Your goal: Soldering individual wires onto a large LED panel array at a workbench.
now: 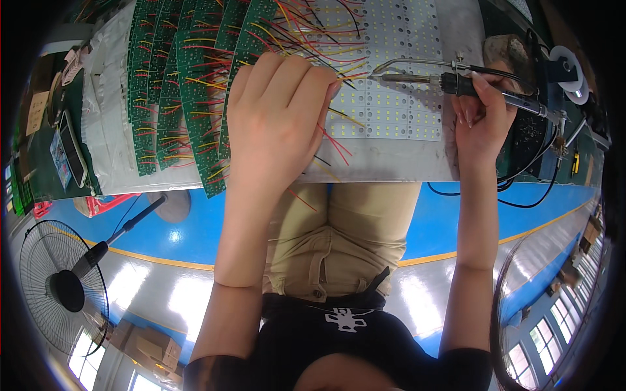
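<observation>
readable text: none | black shirt (293,339): white emblem (345,319) | tan card (37,112): marks, possibly print, too small

Dark green table (562,171), white sheet (385,159) over most of the middle, running to the front edge. On the sheet: overlapping green boards (186,72) at left, white boards (404,120) at centre, red/yellow/black wires (337,146) across both. Table left end: phone (74,150). Right end: white reel (575,83) on a stand, small yellow-handled tool (575,163).
</observation>
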Action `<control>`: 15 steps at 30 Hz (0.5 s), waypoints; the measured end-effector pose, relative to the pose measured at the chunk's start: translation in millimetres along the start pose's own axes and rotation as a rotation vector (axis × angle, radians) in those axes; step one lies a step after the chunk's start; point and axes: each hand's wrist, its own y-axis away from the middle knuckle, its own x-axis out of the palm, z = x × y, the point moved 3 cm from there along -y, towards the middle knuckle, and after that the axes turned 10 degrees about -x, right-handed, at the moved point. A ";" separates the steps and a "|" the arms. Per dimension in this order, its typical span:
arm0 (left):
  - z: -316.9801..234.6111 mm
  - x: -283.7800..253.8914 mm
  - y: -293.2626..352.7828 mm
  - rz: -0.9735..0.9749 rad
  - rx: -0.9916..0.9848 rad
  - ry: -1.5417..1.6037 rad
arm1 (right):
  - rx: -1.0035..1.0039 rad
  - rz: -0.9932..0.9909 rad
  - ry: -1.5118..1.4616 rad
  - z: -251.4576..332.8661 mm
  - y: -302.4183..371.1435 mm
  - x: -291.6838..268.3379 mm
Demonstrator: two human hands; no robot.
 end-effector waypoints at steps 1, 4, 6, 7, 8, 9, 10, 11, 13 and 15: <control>0.4 1.1 0.5 0.000 0.000 0.001 | 0.000 0.000 0.001 0.0 0.1 -0.4; 1.3 3.1 1.0 -0.034 0.030 -0.021 | 0.005 0.001 -0.011 -0.1 -0.7 -0.5; 1.4 3.8 0.4 -0.042 0.031 -0.022 | 0.000 -0.004 -0.023 0.1 -1.6 0.0; 1.2 4.0 0.1 -0.041 0.031 -0.020 | -0.001 -0.005 -0.022 0.2 -1.9 0.2; 1.1 3.7 -0.1 -0.045 0.031 -0.024 | -0.001 -0.018 -0.018 0.1 -2.1 0.4; 1.0 3.4 -0.2 -0.049 0.031 -0.027 | 0.000 -0.031 -0.014 0.1 -2.1 0.3; 1.1 3.5 -0.2 -0.049 0.031 -0.027 | 0.000 -0.032 -0.014 0.3 -2.1 -0.3; 1.2 3.6 -0.1 -0.049 0.033 -0.027 | 0.004 -0.020 -0.021 0.5 -2.1 -0.9; 1.3 3.3 0.0 -0.049 0.035 -0.027 | 0.008 -0.008 -0.029 0.4 -2.2 -0.7; 0.8 3.2 -0.1 -0.048 0.038 -0.029 | 0.011 -0.015 -0.009 0.4 -2.5 -0.8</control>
